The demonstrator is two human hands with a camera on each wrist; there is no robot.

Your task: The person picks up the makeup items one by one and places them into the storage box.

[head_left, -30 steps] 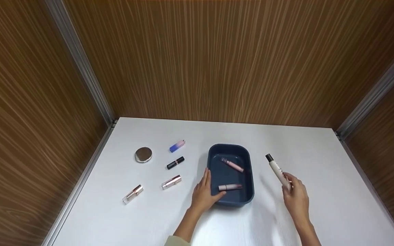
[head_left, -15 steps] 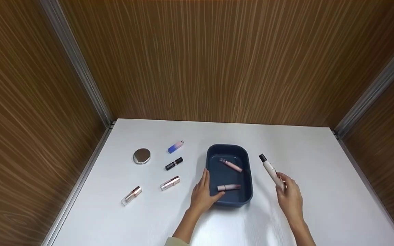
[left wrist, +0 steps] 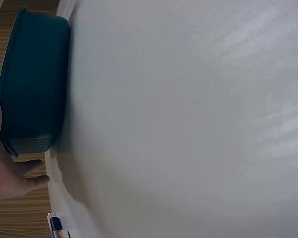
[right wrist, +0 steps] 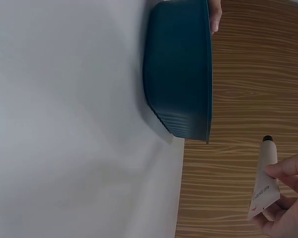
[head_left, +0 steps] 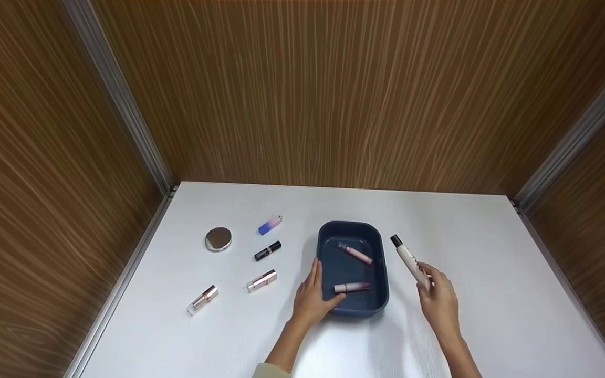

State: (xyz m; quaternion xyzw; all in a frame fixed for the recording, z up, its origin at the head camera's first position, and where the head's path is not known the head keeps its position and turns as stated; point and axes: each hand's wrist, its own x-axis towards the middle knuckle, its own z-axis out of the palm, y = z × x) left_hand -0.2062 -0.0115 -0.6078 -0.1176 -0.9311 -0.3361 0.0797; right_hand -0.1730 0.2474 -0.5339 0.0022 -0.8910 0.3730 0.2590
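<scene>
My left hand (head_left: 310,299) holds the near left corner of a dark blue plastic box (head_left: 385,262), thumb over the rim and fingers along the outer left side. Inside the box lie a pink lip gloss tube (head_left: 356,254) and a pale tube with a darker reddish end (head_left: 351,287). To the right of the box, my right hand (head_left: 440,299) pinches a white squeeze tube (head_left: 410,261) near its flat end, its black cap slanting up and left. In the right wrist view, small print shows on the tube (right wrist: 267,173), held above box-rim height.
Left of the box lie a round mirrored compact (head_left: 218,239), a blue-pink tube (head_left: 270,225), a black lipstick (head_left: 268,251), a clear and rose-gold lipstick (head_left: 262,281) and a clear tube with a gold cap (head_left: 202,300). Wood-grain panels (head_left: 302,94) enclose the white table (head_left: 491,252).
My right hand has moved left with the white squeeze tube, closer to the box. My left hand has stayed at the box, and the things inside it lie the same.
</scene>
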